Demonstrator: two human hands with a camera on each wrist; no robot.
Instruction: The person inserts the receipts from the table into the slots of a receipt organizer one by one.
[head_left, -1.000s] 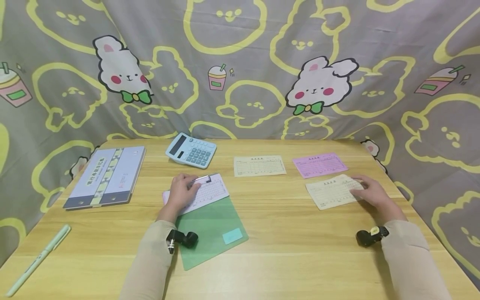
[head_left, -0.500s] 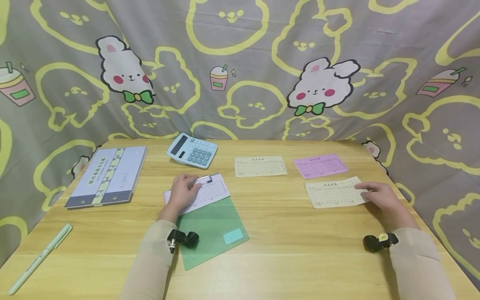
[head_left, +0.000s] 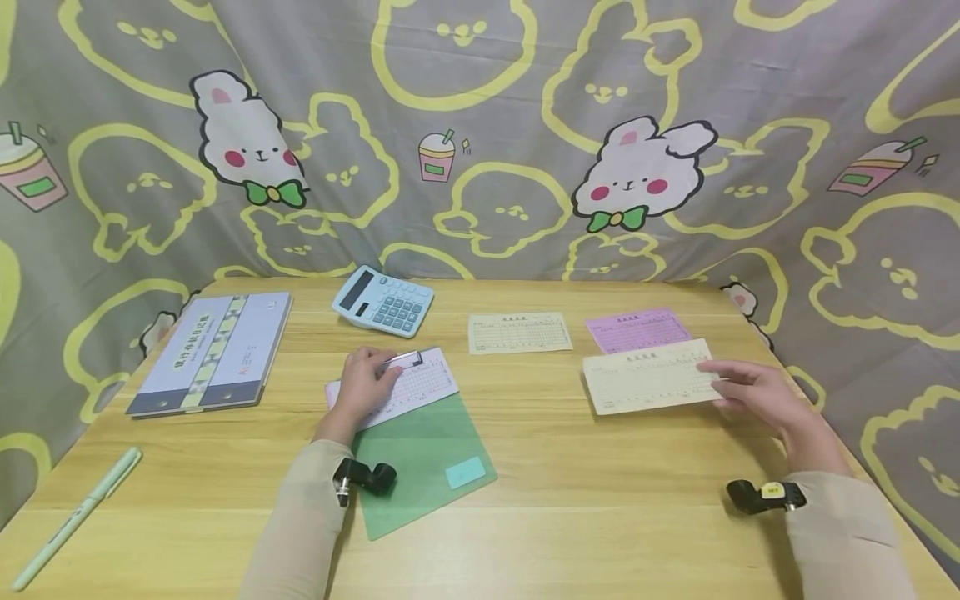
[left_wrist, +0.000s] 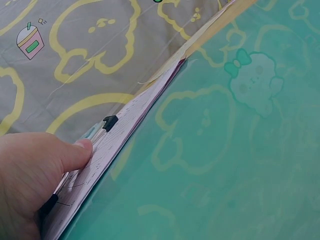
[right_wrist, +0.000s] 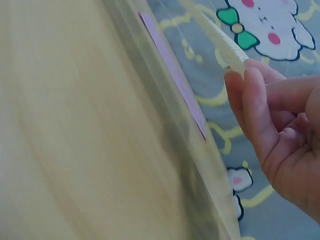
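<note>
In the head view my left hand (head_left: 363,383) grips the top edge of a green clipboard (head_left: 423,467). Its metal clip (head_left: 405,360) lies over a lilac printed slip (head_left: 420,387); the left wrist view has the thumb (left_wrist: 77,154) on the clip, while the other fingers are hidden. On the right, my right hand (head_left: 761,396) pinches the edge of a cream printed slip (head_left: 648,377). That slip is raised above the table and overlaps a pink slip (head_left: 637,330) in the head view. Seen from the right wrist, thumb and fingers hold the slip (right_wrist: 225,44) edge-on.
Another cream slip (head_left: 520,332) lies at the back middle. Behind the clipboard stands a blue calculator (head_left: 384,302). A lavender account book (head_left: 213,354) and a pale green pen (head_left: 78,518) lie at the left. Patterned cloth (head_left: 510,150) hangs behind the table (head_left: 600,517).
My right hand has lifted the cream slip off the table, and the slip has moved left and toward the pink one. The left hand and clipboard have stayed put.
</note>
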